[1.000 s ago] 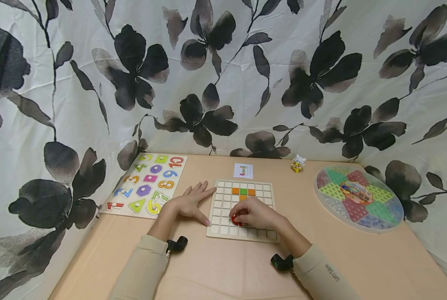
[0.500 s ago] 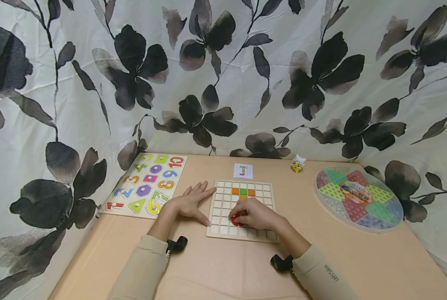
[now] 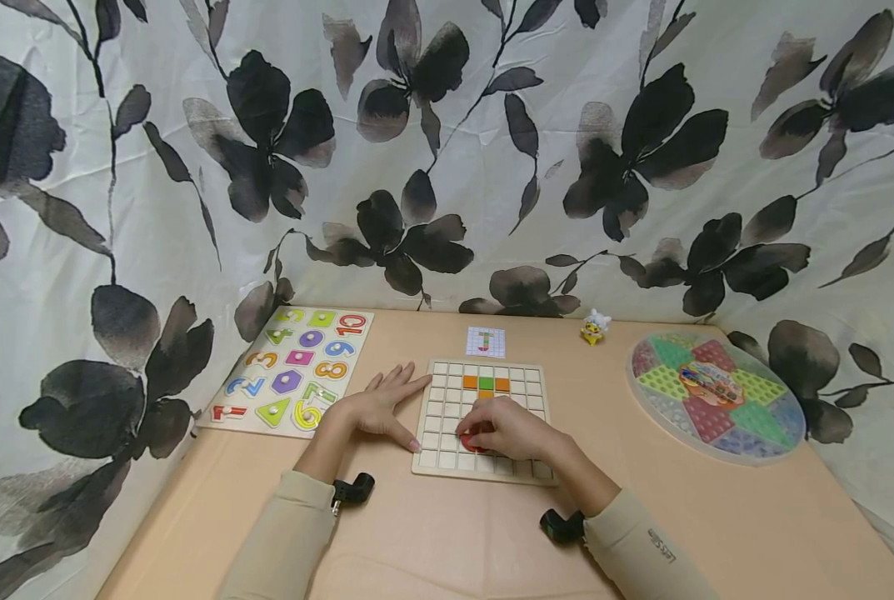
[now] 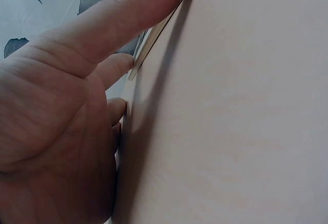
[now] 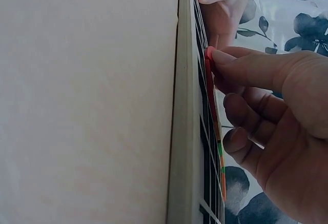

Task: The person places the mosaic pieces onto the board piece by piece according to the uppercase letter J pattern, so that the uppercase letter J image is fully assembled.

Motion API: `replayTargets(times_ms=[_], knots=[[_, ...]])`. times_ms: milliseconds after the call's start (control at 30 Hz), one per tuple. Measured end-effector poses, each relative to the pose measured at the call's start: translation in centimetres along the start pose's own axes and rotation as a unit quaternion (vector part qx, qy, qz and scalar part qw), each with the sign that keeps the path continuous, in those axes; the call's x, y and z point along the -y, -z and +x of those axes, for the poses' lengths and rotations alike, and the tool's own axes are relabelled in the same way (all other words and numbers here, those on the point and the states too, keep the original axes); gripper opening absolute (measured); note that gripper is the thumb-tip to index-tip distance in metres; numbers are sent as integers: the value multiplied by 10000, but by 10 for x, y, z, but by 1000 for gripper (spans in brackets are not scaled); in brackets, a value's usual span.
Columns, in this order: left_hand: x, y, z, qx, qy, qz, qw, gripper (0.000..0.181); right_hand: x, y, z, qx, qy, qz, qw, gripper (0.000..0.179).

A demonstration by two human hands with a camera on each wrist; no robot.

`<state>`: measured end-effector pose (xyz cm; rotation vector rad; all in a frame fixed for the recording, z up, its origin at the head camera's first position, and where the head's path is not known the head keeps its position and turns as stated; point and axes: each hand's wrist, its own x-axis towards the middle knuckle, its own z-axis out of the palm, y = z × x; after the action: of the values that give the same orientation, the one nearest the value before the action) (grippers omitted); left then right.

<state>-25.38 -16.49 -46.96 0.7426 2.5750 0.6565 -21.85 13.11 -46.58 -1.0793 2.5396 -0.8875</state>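
A pale wooden grid board [image 3: 447,459] lies on the table in front of the person. Toward its far side, orange and green squares [image 3: 486,383] fill a few cells. My right hand [image 3: 517,429] is over the board's near half, thumb and fingers pinching a small red piece [image 3: 470,443] low at its surface. In the right wrist view the red piece [image 5: 209,55] shows between the thumb and a finger; the other fingers curl beside it. My left hand [image 3: 375,411] is spread with fingers straight, its thumb and index fingertips at the board's left edge.
Left of the board lies a number and shape puzzle [image 3: 287,380]. A small gridded card with a J pattern [image 3: 495,352] sits behind the board. A little yellow and white figurine [image 3: 594,327] stands at the back. On the right is a round, colourful compartment box [image 3: 750,429].
My right hand and the red piece have shifted very slightly left over the board. The left hand holds its place.
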Motion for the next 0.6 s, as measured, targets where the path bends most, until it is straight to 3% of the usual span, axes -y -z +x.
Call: replayTargets(times_ms=[600], knots=[[0, 0, -1, -19, -6, 4, 10000, 125, 3, -1, -1, 63, -2, -168, 9998, 16]])
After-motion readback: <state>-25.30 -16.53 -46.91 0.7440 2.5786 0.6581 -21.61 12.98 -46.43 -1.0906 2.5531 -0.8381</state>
